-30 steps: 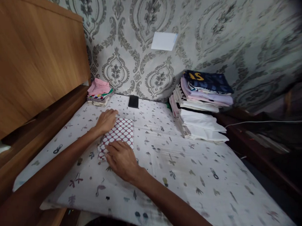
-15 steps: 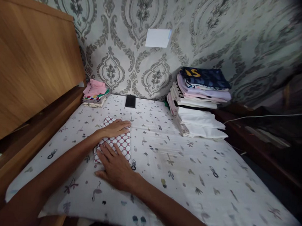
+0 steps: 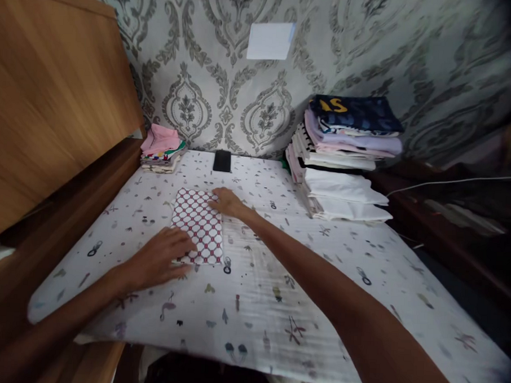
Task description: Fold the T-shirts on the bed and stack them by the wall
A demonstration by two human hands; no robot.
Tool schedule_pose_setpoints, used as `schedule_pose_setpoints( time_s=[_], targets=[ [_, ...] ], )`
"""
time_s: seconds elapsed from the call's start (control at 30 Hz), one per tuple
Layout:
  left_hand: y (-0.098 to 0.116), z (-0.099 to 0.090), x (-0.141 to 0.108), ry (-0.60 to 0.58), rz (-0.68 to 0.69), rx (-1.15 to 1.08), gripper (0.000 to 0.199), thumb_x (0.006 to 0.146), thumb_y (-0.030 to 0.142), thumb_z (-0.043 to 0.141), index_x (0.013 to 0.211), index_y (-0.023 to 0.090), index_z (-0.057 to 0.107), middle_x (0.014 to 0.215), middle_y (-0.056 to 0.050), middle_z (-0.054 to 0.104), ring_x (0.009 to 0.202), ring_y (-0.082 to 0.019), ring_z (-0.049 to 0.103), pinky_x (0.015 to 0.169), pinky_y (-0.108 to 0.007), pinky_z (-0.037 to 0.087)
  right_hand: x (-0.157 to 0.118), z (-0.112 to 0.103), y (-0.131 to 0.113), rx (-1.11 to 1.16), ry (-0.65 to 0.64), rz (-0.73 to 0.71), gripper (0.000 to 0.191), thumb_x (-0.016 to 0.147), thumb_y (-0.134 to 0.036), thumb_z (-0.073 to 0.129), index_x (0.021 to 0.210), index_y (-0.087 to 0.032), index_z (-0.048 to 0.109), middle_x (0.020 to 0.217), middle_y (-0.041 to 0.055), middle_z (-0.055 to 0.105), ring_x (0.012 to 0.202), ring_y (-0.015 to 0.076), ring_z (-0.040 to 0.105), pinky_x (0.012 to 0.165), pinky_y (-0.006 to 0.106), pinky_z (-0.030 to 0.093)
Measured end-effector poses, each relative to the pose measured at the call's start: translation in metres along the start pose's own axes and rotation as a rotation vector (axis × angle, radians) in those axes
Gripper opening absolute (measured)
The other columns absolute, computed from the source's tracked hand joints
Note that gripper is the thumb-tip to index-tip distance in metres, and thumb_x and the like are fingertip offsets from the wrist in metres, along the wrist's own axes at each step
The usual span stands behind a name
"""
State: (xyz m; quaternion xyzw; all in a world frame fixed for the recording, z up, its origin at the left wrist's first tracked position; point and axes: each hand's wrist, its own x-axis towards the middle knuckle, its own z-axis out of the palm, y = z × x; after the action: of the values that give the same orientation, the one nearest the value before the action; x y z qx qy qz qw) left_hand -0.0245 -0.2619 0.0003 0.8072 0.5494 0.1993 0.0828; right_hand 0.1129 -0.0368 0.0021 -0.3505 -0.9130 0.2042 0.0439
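Note:
A folded cloth with a red and white lattice pattern lies flat on the printed white sheet, left of the middle. My left hand touches the cloth's lower left edge, its fingers spread a little and holding nothing. At the upper right corner of the cloth is my right hand, fingertips on the corner. Whether it pinches the fabric is hard to tell, as the fingers partly hide one another.
Tall stack of folded clothes at the back right; smaller stack at the back left. A black flat object lies near the wall. Wooden furniture stands on the left. A white cable runs at the right.
My right hand has gone from the cloth's lower part to its upper right corner. My left hand has drawn back from the top to the lower left edge. The view has shifted slightly.

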Motion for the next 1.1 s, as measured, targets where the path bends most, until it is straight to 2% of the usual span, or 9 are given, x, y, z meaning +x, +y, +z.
schedule_pose_setpoints(
  time_s=[0.17, 0.37, 0.47, 0.57, 0.73, 0.87, 0.97, 1.03, 1.1],
  targets=[
    [0.011, 0.019, -0.017, -0.085, 0.052, 0.407, 0.035, 0.091, 0.014, 0.045, 0.123, 0.022, 0.058, 0.114, -0.009, 0.066, 0.103, -0.024, 0.057, 0.092, -0.041, 0.042, 0.029, -0.001, 0.000, 0.026, -0.074, 0.018, 0.029, 0.081, -0.029, 0.070, 0.107, -0.016, 0.070, 0.117, 0.0115, 0.068, 0.108, 0.0258, 0.061, 0.086, 0.030, 0.047],
    [0.000, 0.012, -0.010, -0.097, 0.041, 0.517, 0.035, 0.081, 0.002, 0.045, 0.106, 0.019, 0.063, 0.103, -0.011, 0.066, 0.093, -0.025, 0.057, 0.089, -0.042, 0.043, 0.020, -0.014, 0.009, 0.099, -0.051, 0.092, 0.006, 0.074, -0.021, 0.068, 0.072, -0.016, 0.065, 0.073, 0.0017, 0.066, 0.074, 0.0157, 0.060, 0.062, 0.023, 0.039],
    [-0.014, -0.001, -0.006, -0.041, 0.043, 0.481, 0.033, 0.084, 0.002, 0.044, 0.101, 0.020, 0.065, 0.100, -0.011, 0.067, 0.094, -0.025, 0.058, 0.094, -0.045, 0.042, -0.010, -0.023, 0.022, 0.141, 0.018, 0.117, 0.013, 0.072, -0.021, 0.066, 0.063, -0.018, 0.058, 0.064, -0.0022, 0.058, 0.069, 0.0132, 0.054, 0.059, 0.022, 0.035],
    [-0.034, -0.010, -0.001, 0.017, 0.033, 0.360, 0.029, 0.085, 0.005, 0.048, 0.100, 0.022, 0.067, 0.103, -0.010, 0.068, 0.101, -0.026, 0.057, 0.094, -0.043, 0.043, -0.059, -0.023, 0.038, 0.211, 0.046, 0.163, 0.020, 0.071, -0.023, 0.062, 0.057, -0.019, 0.049, 0.055, -0.0051, 0.050, 0.058, 0.0105, 0.048, 0.054, 0.022, 0.032],
    [-0.048, 0.003, 0.012, 0.102, 0.002, 0.077, 0.027, 0.085, 0.009, 0.045, 0.096, 0.022, 0.066, 0.116, -0.009, 0.063, 0.111, -0.024, 0.054, 0.093, -0.038, 0.046, -0.152, -0.005, 0.055, 0.596, 0.019, 0.288, 0.024, 0.070, -0.033, 0.064, 0.058, -0.021, 0.048, 0.045, -0.0073, 0.045, 0.045, 0.0093, 0.039, 0.048, 0.023, 0.028],
    [-0.035, 0.010, 0.010, 0.265, -0.228, -0.030, 0.029, 0.085, 0.015, 0.044, 0.107, 0.022, 0.060, 0.119, -0.009, 0.061, 0.112, -0.024, 0.055, 0.095, -0.040, 0.046, -0.186, -0.007, 0.050, 0.241, 0.128, 0.331, 0.019, 0.077, -0.030, 0.063, 0.062, -0.020, 0.054, 0.057, -0.0016, 0.059, 0.055, 0.0133, 0.049, 0.053, 0.026, 0.032],
    [-0.020, 0.006, -0.006, 0.339, -0.517, -0.126, 0.016, 0.084, 0.025, 0.048, 0.098, 0.023, 0.057, 0.095, -0.005, 0.064, 0.085, -0.021, 0.061, 0.076, -0.034, 0.049, -0.177, -0.015, 0.029, 0.058, 0.232, 0.155, 0.011, 0.085, -0.024, 0.059, 0.076, -0.020, 0.063, 0.076, 0.0029, 0.069, 0.071, 0.0178, 0.059, 0.065, 0.028, 0.041],
    [-0.007, 0.004, -0.019, 0.274, -0.638, -0.316, 0.012, 0.084, 0.034, 0.051, 0.087, 0.023, 0.055, 0.074, 0.000, 0.061, 0.064, -0.017, 0.056, 0.059, -0.028, 0.045, -0.157, -0.014, 0.009, 0.067, 0.214, -0.115, 0.014, 0.089, -0.021, 0.054, 0.089, -0.019, 0.068, 0.092, 0.0062, 0.072, 0.089, 0.0206, 0.063, 0.079, 0.031, 0.046],
    [0.007, 0.008, -0.029, 0.155, -0.703, -0.542, 0.023, 0.084, 0.046, 0.054, 0.081, 0.023, 0.054, 0.061, 0.002, 0.056, 0.052, -0.015, 0.050, 0.047, -0.024, 0.038, -0.129, -0.005, -0.013, 0.093, 0.155, -0.395, 0.022, 0.093, -0.018, 0.050, 0.103, -0.019, 0.070, 0.108, 0.0081, 0.072, 0.105, 0.0213, 0.063, 0.095, 0.035, 0.045]
  ],
)
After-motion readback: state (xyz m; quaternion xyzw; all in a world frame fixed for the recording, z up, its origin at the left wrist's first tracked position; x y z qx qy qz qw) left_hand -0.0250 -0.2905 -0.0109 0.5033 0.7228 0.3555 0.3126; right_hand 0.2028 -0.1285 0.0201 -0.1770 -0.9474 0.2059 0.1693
